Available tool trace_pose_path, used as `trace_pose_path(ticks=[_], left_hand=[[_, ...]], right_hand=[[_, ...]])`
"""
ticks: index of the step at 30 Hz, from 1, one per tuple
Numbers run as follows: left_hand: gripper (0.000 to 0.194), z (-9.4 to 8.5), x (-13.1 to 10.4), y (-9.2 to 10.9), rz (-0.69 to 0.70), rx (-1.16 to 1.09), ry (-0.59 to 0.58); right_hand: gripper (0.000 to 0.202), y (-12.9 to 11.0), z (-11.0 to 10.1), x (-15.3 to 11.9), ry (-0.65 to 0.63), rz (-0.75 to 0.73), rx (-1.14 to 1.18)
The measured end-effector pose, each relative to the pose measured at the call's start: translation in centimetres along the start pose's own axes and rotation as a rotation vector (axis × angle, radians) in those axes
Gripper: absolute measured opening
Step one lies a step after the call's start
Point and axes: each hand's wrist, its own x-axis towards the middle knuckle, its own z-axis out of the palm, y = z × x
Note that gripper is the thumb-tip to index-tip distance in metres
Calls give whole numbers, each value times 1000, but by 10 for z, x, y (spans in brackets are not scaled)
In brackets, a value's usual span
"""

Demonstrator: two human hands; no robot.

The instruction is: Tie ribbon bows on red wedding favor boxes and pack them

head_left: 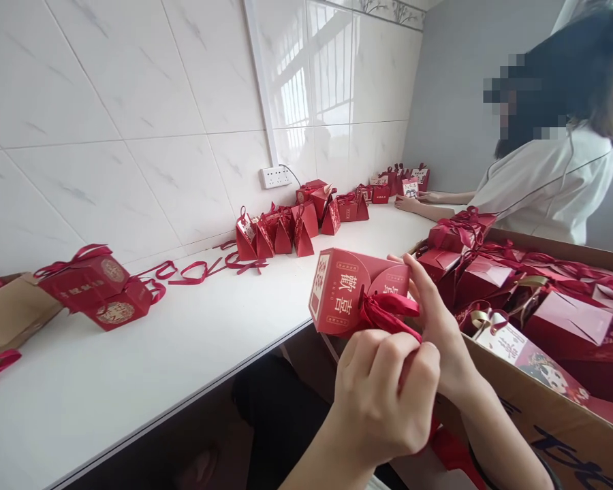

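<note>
At the far left, an open brown cardboard box [18, 309] sits on the long white tabletop [184, 340], with a pair of dark-red cardboard boxes with round gold emblems [107, 289] just to its right. Next come loose loops of crimson satin ribbon [191, 272], then a row of pointed red cardboard gift boxes [283, 231] along the tiled wall.

In the middle, raised off the table and tilted, is the red cardboard gift box with pale-gold lettering [340, 292], tied with a dark-red satin ribbon [388, 309]. It lies above and slightly left of the left hand [383, 388], which is curled into a fist around the ribbon's ends. The right hand [442, 327] is just to the box's right, its fingers against that side; how tightly they grip cannot be told, as part is hidden.

Farther right, a person in a white top [546, 184] reaches toward small red boxes at the table's far end, while a large brown cardboard carton [536, 435] full of red ribboned boxes stands nearer.
</note>
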Motion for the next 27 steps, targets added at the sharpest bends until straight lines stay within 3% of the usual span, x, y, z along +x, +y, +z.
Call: trace_pose_path(ticks=[7, 17, 27], left_hand=[[17, 18, 10, 14, -33, 54, -127], [19, 31, 9, 22, -39, 23, -143], [16, 33, 5, 19, -7, -82, -130]], right_hand=[[69, 4, -12, -8, 72, 64, -92], [69, 14, -23, -14, 99, 135, -32], [67, 18, -27, -15, 74, 163, 84]])
